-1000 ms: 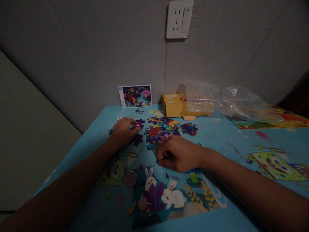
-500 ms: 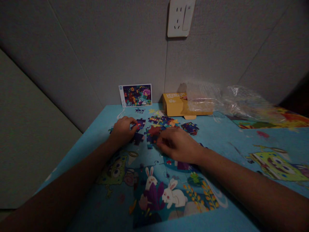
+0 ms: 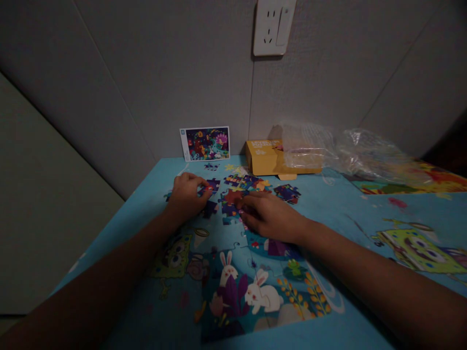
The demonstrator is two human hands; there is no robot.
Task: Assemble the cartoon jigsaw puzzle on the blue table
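Note:
On the blue cartoon-print tablecloth lies a joined puzzle section (image 3: 262,296) with two white rabbits and a frog. Beyond it, my right hand (image 3: 272,216) bends over the loose pieces. Its fingertips are closed on a dark puzzle piece (image 3: 230,198) with a reddish-brown shape; the hand partly covers the pieces beneath. My left hand (image 3: 188,194) rests farther left, thumb and forefinger closed at the edge of a dark blue puzzle piece (image 3: 214,185) with a red spot. Another dark piece (image 3: 210,209) lies just below that one.
A picture card (image 3: 207,144) leans on the wall. To its right stands a yellow puzzle box (image 3: 262,160), partly under a clear plastic bag (image 3: 310,146). More loose pieces (image 3: 287,193) lie right of the pile. A colourful sheet (image 3: 412,184) is at the far right.
My right hand has moved from the top edge of the rabbit section up to the loose pieces, uncovering purple and blue artwork. My left hand has stayed nearly in place.

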